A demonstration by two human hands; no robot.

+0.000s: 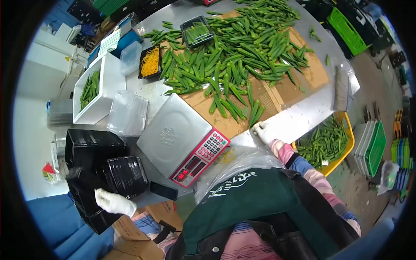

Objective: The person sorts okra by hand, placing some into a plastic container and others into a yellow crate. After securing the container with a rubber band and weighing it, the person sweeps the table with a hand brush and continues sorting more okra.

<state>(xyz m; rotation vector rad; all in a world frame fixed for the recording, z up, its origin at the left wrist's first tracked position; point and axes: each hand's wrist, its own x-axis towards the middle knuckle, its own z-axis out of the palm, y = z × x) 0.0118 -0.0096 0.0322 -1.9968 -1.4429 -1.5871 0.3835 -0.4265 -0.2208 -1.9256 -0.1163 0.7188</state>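
Note:
My left hand (113, 202), in a white glove, is closed at the edge of a black plastic tray (81, 186) among the stacked trays at lower left; its fingertips are partly hidden. My right hand (261, 129), also gloved in white, rests at the table's near edge with fingers curled, just beside a few okra pods (256, 113). I make out nothing inside it. A large heap of okra (242, 47) covers flattened cardboard (271, 97). Between my hands stands a scale (173, 130) with a red keypad and lit display, its plate bare.
A black tray of okra under film (196, 31) sits by the heap, near a tray of yellow rubber bands (150, 63). Clear lids (128, 112) and a white foam box (105, 82) stand left. A phone (164, 190) lies below the scale; a yellow crate (350, 136) of okra is right.

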